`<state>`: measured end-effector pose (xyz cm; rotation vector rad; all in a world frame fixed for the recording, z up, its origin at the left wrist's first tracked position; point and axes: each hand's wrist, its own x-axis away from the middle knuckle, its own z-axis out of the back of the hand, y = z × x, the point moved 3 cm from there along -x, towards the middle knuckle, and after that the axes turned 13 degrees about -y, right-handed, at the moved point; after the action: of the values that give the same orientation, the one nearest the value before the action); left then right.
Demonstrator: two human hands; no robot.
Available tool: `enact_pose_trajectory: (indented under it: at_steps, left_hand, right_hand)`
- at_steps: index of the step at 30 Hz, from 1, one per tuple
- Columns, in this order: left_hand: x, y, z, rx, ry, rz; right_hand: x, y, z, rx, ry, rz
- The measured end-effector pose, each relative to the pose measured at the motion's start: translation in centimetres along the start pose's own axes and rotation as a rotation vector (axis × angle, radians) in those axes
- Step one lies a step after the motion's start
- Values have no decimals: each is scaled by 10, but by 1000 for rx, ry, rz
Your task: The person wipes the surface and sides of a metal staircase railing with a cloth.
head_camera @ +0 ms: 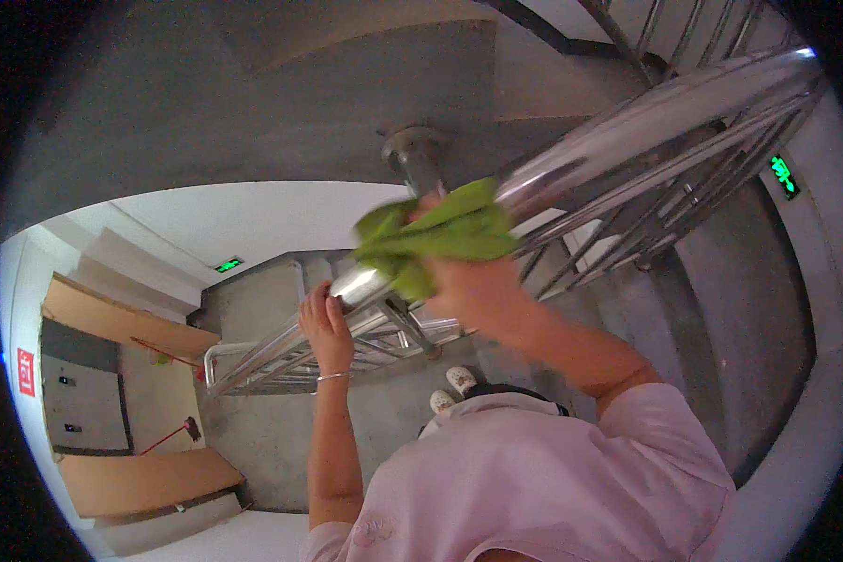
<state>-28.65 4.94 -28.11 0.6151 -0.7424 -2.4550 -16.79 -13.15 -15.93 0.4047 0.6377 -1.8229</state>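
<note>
A shiny metal handrail [604, 140] runs across the view from upper right to lower left. My right hand [464, 284] presses a green cloth [442, 235] onto the rail; the cloth wraps over its top, and both are slightly blurred. Some of my right fingers are hidden under the cloth's folds. Further down the same rail, my left hand [324, 323] curls around it, with a thin bracelet on the wrist. Below the handrail are thinner metal bars [674, 197] of the balustrade.
Concrete stairs [646, 337] descend on the right. A grey landing floor [372, 414] lies under my feet. Green lit exit signs [228, 265] hang on the walls. At left, a doorway with tan panels [147, 485] has a red-handled broom [168, 437] inside.
</note>
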Motion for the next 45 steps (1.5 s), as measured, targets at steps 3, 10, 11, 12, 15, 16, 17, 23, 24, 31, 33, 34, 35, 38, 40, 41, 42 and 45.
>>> enact_pose_trajectory:
  at_steps: [3, 10, 11, 12, 15, 16, 17, 23, 24, 31, 33, 34, 35, 38, 40, 41, 42, 45]
  left_hand:
    - [4, 0, 3, -92, 158, 3]
    - [-3, 10, 4, -56, 115, -61]
    - [-4, 12, 6, -52, 102, -74]
    - [-6, 14, 7, 1, 26, -54]
    - [-7, 10, 21, 131, -120, 0]
    - [-4, -3, 22, 154, -107, 26]
    - [0, -14, 24, 176, -94, 52]
    - [2, 4, 8, 332, -89, 92]
    - [0, 0, 3, 302, -64, 68]
    - [-2, 2, 3, 378, -18, 66]
    - [-2, 5, 5, 387, -76, 47]
    - [-2, 5, 6, 371, -104, 63]
    - [-3, 3, 4, 355, -133, 79]
    - [1, 1, 2, 378, -5, 118]
    - [3, 14, 7, 454, -20, 114]
    - [1, 8, 8, 434, -38, 83]
    - [-2, -4, 9, 412, -62, 55]
    - [-19, -66, 23, 208, -215, -1]
  right_hand:
    - [26, 36, 58, 123, 247, 60]
    - [69, 38, -80, -147, 151, -268]
    - [68, 31, -117, -109, -91, -193]
    - [74, 30, -150, -65, -333, -121]
    - [90, 32, -177, 134, -131, 113]
    - [88, 23, -158, 292, -187, 183]
    - [80, 28, -139, 169, -277, -4]
    - [72, 147, 29, 164, -200, -475]
    - [86, 182, 53, 360, 36, -440]
    - [99, 301, 227, 777, 513, -500]
    - [105, 312, 247, 816, 560, -539]
    - [104, 309, 241, 783, 583, -571]
    - [103, 307, 234, 752, 606, -601]
    - [101, 264, 175, 328, 679, -618]
    - [105, 240, 164, 301, 573, -650]
    - [104, 234, 162, 319, 489, -678]
    - [103, 234, 164, 338, 401, -711]
    - [106, 262, 203, 382, 337, -683]
